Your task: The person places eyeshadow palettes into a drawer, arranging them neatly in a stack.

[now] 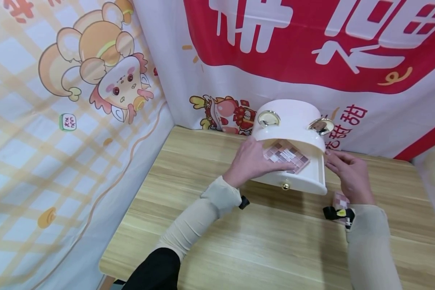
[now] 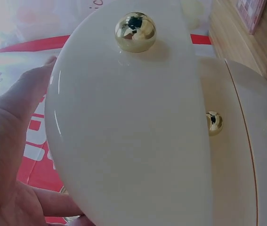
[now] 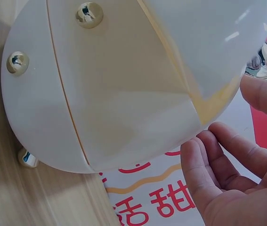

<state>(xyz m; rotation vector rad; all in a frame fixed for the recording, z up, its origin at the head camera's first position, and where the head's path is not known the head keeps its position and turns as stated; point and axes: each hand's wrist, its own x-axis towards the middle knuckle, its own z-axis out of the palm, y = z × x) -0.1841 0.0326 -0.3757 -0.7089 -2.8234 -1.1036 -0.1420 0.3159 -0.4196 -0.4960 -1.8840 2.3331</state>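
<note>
left hand [image 1: 250, 163] unclenched, spanning left side of rounded glossy white box [image 1: 290, 112]; thumb stretched over pulled-out white drawer [image 1: 306, 187] with gold ball knob [image 1: 285, 186]. right hand [image 1: 352, 174] loosely bent, fingertips at box's right side, no grip we can see. square pink-brown checkered palette [image 1: 288, 153] lies askew inside drawer; thumb contact, we cannot tell. risks we judge: palette corner jamming under rim if drawer closes; thumb pinched; box skidding if unbraced. head view alone shows palette in drawer; wrist views show lower white fronts [image 3: 124, 94], hidden from above.
</note>
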